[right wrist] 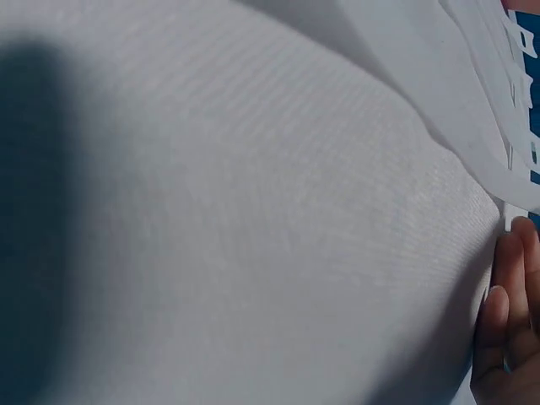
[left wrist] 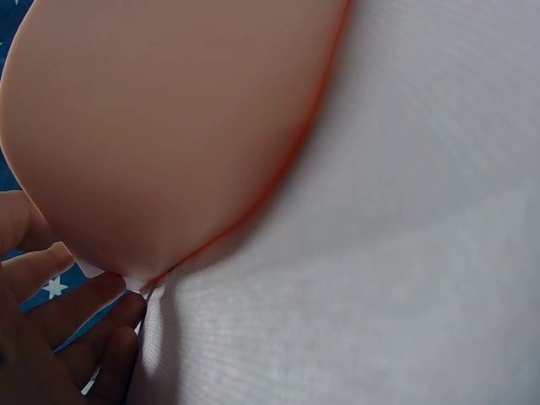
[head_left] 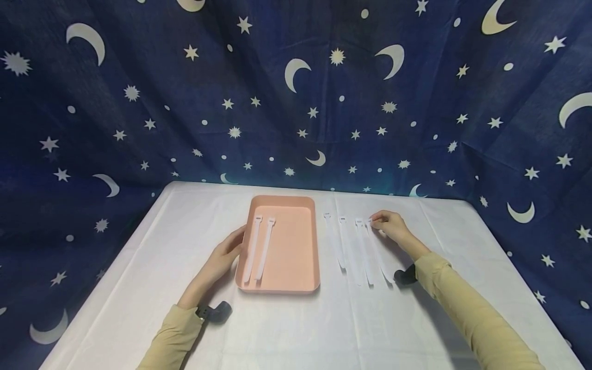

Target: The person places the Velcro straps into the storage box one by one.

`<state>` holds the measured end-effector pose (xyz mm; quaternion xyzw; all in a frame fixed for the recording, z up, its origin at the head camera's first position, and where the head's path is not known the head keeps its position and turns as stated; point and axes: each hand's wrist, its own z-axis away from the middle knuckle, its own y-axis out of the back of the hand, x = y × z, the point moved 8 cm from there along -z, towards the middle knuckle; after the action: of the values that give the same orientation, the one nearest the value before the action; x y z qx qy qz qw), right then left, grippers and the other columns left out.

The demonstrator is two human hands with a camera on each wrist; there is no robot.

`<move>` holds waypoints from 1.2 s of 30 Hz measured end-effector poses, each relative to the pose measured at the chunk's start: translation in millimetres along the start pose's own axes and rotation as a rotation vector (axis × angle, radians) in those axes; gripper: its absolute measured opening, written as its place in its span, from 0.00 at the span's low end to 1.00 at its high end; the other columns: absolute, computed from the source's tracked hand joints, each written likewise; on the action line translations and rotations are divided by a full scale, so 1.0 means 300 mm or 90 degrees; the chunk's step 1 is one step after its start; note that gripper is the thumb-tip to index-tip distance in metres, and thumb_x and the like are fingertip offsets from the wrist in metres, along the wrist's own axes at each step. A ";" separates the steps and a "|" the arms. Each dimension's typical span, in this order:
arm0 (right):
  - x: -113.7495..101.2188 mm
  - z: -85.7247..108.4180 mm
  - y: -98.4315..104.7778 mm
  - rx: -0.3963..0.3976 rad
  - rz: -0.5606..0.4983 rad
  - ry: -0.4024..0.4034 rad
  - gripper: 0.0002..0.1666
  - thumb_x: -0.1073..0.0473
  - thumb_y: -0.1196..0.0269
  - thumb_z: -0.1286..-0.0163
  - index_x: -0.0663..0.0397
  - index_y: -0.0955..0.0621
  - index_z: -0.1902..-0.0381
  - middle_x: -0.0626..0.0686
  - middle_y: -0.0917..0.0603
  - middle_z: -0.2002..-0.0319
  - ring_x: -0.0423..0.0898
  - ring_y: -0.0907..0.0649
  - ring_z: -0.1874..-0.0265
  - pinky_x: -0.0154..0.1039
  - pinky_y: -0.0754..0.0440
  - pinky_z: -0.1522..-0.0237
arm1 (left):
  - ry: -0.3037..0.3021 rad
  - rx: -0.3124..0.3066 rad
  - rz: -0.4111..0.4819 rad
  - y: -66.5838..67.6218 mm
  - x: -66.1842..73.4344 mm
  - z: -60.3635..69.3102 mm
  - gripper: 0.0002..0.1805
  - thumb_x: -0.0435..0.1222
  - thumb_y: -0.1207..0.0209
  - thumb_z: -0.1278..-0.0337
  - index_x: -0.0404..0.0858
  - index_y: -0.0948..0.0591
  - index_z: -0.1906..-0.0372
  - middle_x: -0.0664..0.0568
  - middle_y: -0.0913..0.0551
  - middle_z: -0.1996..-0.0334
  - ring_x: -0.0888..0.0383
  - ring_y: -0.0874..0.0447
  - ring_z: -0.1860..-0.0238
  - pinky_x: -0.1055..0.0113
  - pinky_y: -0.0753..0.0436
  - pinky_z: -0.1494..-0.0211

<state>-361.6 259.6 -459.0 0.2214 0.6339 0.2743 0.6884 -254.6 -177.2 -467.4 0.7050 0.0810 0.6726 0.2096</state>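
A pink tray (head_left: 291,246) lies on the table, with two white straps inside, a left strap (head_left: 252,252) and a right strap (head_left: 265,252). Each has a slotted head at its far end. My left hand (head_left: 226,252) rests against the tray's left wall, fingers extended; in the left wrist view its fingertips touch the tray's outer side (left wrist: 169,126). Right of the tray several more white straps lie side by side. My right hand (head_left: 392,226) pinches the head of the rightmost strap (head_left: 378,252) between thumb and fingers. Beside it lies another strap (head_left: 364,252).
Two further straps, one nearest the tray (head_left: 335,241) and its neighbour (head_left: 344,236), lie lengthwise on the white tablecloth (head_left: 296,329). Behind the table hangs a dark blue curtain (head_left: 268,61) with moons and stars. A black device (head_left: 221,312) sits at the left wrist.
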 end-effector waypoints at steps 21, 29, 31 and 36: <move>-0.022 0.065 0.049 0.007 -0.138 0.012 0.16 0.62 0.41 0.31 0.72 0.24 0.52 0.35 0.19 0.76 0.30 0.20 0.74 0.27 0.18 0.69 | -0.003 -0.001 0.006 -0.004 -0.006 0.001 0.30 0.42 0.53 0.27 0.43 0.43 0.25 0.40 0.39 0.27 0.41 0.44 0.25 0.42 0.43 0.24; -0.062 0.111 0.086 0.010 -0.217 0.050 0.15 0.66 0.43 0.31 0.75 0.26 0.53 0.34 0.18 0.76 0.30 0.18 0.74 0.26 0.17 0.67 | 0.005 0.001 -0.005 -0.003 -0.019 -0.006 0.29 0.41 0.54 0.27 0.46 0.43 0.25 0.42 0.38 0.27 0.42 0.43 0.26 0.43 0.44 0.23; -0.062 0.120 0.095 0.012 -0.225 0.050 0.14 0.66 0.43 0.31 0.74 0.25 0.53 0.35 0.17 0.75 0.30 0.17 0.73 0.27 0.16 0.66 | 0.006 0.001 -0.002 -0.003 -0.020 -0.007 0.29 0.41 0.54 0.27 0.46 0.43 0.25 0.43 0.38 0.27 0.42 0.43 0.25 0.43 0.44 0.23; -0.058 0.138 0.113 0.014 -0.231 0.052 0.12 0.65 0.43 0.31 0.70 0.24 0.54 0.35 0.16 0.74 0.30 0.17 0.72 0.27 0.15 0.65 | 0.005 -0.001 -0.004 -0.004 -0.016 -0.005 0.29 0.41 0.54 0.27 0.46 0.43 0.25 0.42 0.39 0.27 0.41 0.43 0.26 0.43 0.44 0.24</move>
<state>-324.4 275.5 -419.8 0.0996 0.6936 0.1476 0.6980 -256.2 -177.9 -472.1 0.7019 0.0831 0.6749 0.2120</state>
